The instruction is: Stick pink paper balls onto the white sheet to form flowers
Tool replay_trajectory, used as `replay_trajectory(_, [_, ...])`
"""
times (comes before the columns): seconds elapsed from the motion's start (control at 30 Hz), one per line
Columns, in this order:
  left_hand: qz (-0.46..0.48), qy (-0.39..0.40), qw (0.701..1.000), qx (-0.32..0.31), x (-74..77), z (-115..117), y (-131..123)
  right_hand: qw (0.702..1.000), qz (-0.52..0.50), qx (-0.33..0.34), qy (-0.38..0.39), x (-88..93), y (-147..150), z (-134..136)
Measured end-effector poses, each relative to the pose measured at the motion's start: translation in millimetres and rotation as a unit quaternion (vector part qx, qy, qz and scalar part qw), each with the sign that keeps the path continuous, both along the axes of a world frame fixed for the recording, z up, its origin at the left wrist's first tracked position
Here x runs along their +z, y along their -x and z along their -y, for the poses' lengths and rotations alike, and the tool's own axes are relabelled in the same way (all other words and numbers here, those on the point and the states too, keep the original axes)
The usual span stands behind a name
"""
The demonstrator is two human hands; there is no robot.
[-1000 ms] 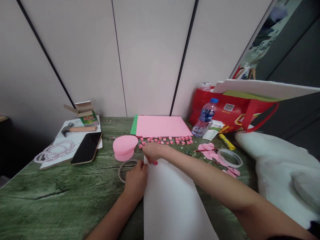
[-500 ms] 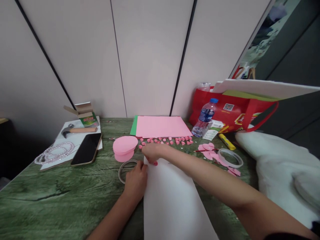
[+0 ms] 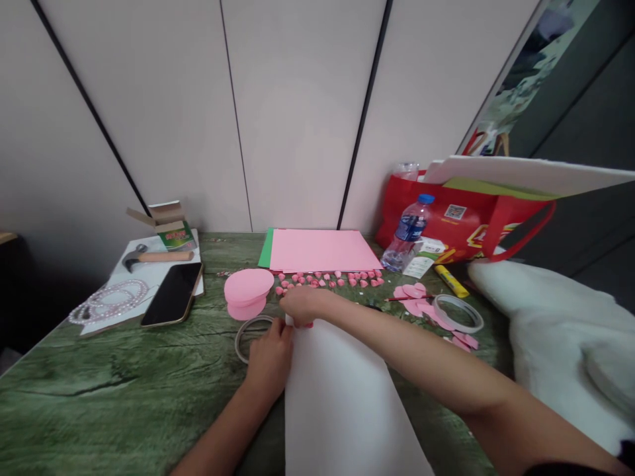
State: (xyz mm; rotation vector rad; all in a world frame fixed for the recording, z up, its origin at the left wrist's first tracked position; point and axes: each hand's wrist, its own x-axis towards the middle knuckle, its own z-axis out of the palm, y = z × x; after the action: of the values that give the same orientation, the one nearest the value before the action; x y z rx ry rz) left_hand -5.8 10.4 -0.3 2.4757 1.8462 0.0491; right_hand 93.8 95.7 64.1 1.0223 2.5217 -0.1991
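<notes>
A long white sheet (image 3: 342,396) lies on the green wood-grain table (image 3: 99,383), running from the near edge toward the middle. My left hand (image 3: 270,357) rests closed on the sheet's left edge near its far corner. My right hand (image 3: 302,305) is curled over the sheet's far end, fingers pinched on a small pink paper piece (image 3: 307,324). A tape ring (image 3: 248,330) lies just left of my left hand. A stack of pink paper circles (image 3: 247,291) sits beyond it.
Several small pink folded pieces (image 3: 337,279) lie before pink and green sheets (image 3: 320,250). A phone (image 3: 172,294), bead string (image 3: 106,301), hammer (image 3: 156,256) and small box (image 3: 171,228) are left. Right: water bottle (image 3: 407,233), red bag (image 3: 466,221), glue stick (image 3: 450,281), tape roll (image 3: 456,312), white fluffy cloth (image 3: 560,330).
Both hands stay at the sheet's far end. The right hand's fingers have shifted slightly over the pink piece.
</notes>
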Motion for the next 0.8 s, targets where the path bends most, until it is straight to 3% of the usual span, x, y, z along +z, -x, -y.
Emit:
replay_trajectory(0.13, [-0.001,-0.002,1.0,-0.001,0.2,0.4,0.0,1.0,-0.016,-0.015,0.022,6.8,-9.2,-7.6])
replay_trajectory(0.27, [-0.001,-0.007,1.0,0.001,-0.8,0.7,-0.1,0.992,-0.114,-0.021,0.041,24.5,-47.1,-10.2])
replay_trajectory(0.33, [0.0,-0.008,1.0,0.0,-1.7,0.6,-0.1,0.928,-0.304,-0.014,0.215,34.8,-72.7,-2.0])
replay_trajectory(0.4, [0.002,-0.008,1.0,-0.001,-2.6,0.3,-0.1,0.842,-0.379,0.013,0.384,43.7,-95.5,12.4])
replay_trajectory(0.47, [0.004,-0.008,1.0,0.001,-3.3,0.0,-0.1,0.795,-0.389,0.014,0.465,50.0,-110.8,28.4])
replay_trajectory(0.5, [0.005,-0.009,1.0,0.003,-3.5,-0.1,-0.2,0.789,-0.388,0.012,0.476,52.0,-115.2,35.3])
replay_trajectory(0.67, [0.007,-0.008,1.0,0.006,-2.2,0.2,-0.5,0.829,-0.37,0.051,0.415,51.0,-114.2,44.4])
replay_trajectory(0.73, [0.006,-0.008,1.0,0.006,-1.5,0.5,-0.6,0.845,-0.374,0.017,0.382,44.1,-107.7,36.7])
replay_trajectory(0.8, [0.003,-0.007,1.0,0.005,-1.3,0.6,-0.8,0.868,-0.405,-0.051,0.283,33.1,-98.7,24.5])
